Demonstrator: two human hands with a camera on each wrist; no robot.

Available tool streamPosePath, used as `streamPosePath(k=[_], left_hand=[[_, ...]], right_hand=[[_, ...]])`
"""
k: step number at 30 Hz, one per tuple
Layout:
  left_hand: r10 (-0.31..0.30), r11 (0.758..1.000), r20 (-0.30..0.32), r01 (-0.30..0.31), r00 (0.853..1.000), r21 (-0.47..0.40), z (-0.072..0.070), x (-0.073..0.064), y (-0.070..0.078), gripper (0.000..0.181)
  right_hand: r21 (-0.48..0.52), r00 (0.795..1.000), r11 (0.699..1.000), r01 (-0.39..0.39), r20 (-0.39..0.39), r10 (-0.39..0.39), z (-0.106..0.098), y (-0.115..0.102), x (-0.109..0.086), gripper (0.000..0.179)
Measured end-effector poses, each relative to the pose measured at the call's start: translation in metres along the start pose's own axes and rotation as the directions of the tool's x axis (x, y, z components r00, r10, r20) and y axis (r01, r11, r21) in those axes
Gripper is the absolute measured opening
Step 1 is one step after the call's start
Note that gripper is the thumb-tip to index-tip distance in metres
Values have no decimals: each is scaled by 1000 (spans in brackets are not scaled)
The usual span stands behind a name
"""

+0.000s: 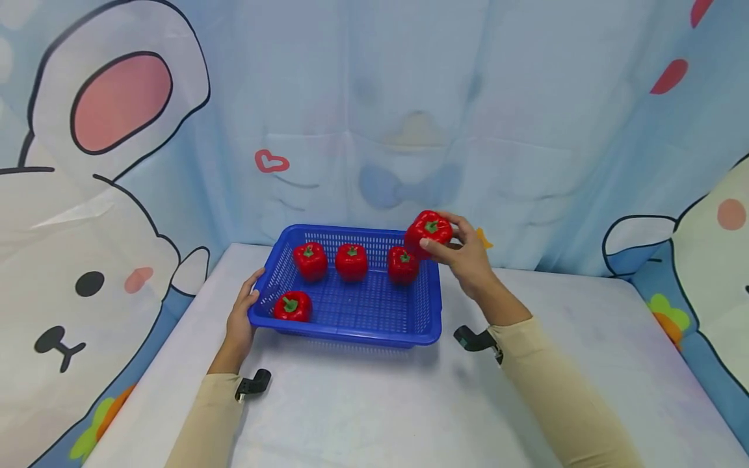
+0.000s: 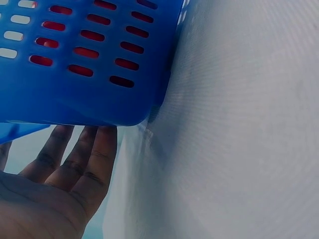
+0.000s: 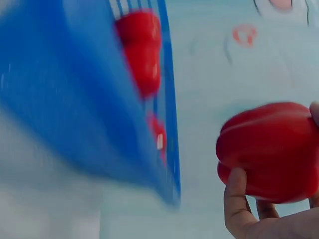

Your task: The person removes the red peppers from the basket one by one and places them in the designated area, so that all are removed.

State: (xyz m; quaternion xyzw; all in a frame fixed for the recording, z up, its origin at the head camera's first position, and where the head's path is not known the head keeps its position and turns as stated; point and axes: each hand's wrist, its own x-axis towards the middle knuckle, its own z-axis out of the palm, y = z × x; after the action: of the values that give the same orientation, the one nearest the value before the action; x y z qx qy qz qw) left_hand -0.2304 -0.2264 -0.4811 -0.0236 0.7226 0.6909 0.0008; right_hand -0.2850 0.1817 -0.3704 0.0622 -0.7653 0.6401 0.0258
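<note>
My right hand (image 1: 468,260) holds a red bell pepper (image 1: 430,229) above the right end of a blue plastic basket (image 1: 351,335). Thumb and fingers grip the pepper's sides, its green stem facing up toward the head camera. In the right wrist view the held pepper (image 3: 269,152) shows smooth and glossy, apart from the basket wall (image 3: 75,99). Several more red peppers sit inside, one at the near left corner (image 1: 292,307) and one beneath the held pepper (image 1: 402,265). Straight fingers of my left hand (image 1: 240,322) touch the basket's left end, fingertips at its rim in the left wrist view.
The basket stands on a white-covered table (image 1: 351,403) with a cartoon-printed curtain (image 1: 497,130) hanging behind. Dark wrist cameras stick out from the left wrist (image 1: 254,383) and the right wrist (image 1: 473,339), the right one near the basket's front right corner.
</note>
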Motion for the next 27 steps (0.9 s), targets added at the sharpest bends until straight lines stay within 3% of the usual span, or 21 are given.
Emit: streamPosePath(k=[4, 8, 15, 27], left_hand=[[6, 1000, -2, -6, 1000, -1, -1, -1, -1, 50], [3, 1000, -3, -3, 1000, -3, -1, -2, -1, 50], [6, 1000, 7, -6, 1000, -11, 0, 0, 1, 50], [21, 1000, 0, -21, 1000, -4, -1, 1, 2, 50]], right_hand=[[-103, 993, 994, -26, -116, 14, -29, 15, 12, 76], [-211, 984, 971, -116, -158, 83, -46, 40, 20, 80], [-286, 962, 920, -267, -143, 235, -56, 82, 25, 83], [-364, 958, 886, -288, -114, 264, -55, 92, 26, 83]])
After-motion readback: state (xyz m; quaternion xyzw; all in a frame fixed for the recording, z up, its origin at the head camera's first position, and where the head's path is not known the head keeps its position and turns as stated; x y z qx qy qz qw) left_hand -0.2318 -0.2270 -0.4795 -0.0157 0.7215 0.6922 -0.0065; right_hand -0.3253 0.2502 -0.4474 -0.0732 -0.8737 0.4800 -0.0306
